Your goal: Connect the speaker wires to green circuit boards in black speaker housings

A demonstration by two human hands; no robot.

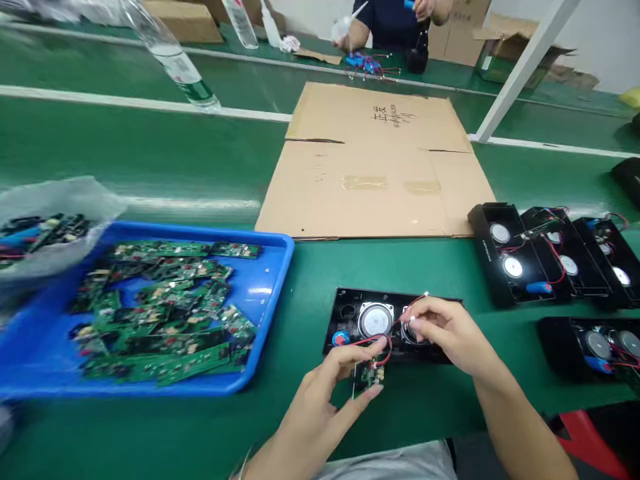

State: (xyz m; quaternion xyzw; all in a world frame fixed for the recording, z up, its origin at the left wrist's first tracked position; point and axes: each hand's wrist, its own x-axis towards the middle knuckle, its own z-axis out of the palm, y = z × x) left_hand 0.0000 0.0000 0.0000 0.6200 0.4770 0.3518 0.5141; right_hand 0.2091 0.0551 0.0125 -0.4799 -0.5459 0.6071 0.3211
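Observation:
A black speaker housing [332, 333] lies flat in front of me, with a round silver speaker [376, 321] and a blue cylindrical battery [341, 338] inside. Between thumb and fingers, my left hand [325, 393] grips a small green circuit board [371, 375] at the housing's near edge. Red wires [387, 353] run up from the board. My right hand [445, 330] is closed in a pinch over the right part of the housing, on a thin wire with a small white plug [413, 320]. It partly covers a second speaker [407, 332].
To the left, a blue tray [287, 267] holds many green boards, with a plastic bag [95, 193] of parts at its corner. Flat cardboard [380, 207] lies ahead. Several more black housings [483, 247] are at right. A person [395, 27] works across the bench near a bottle [180, 67].

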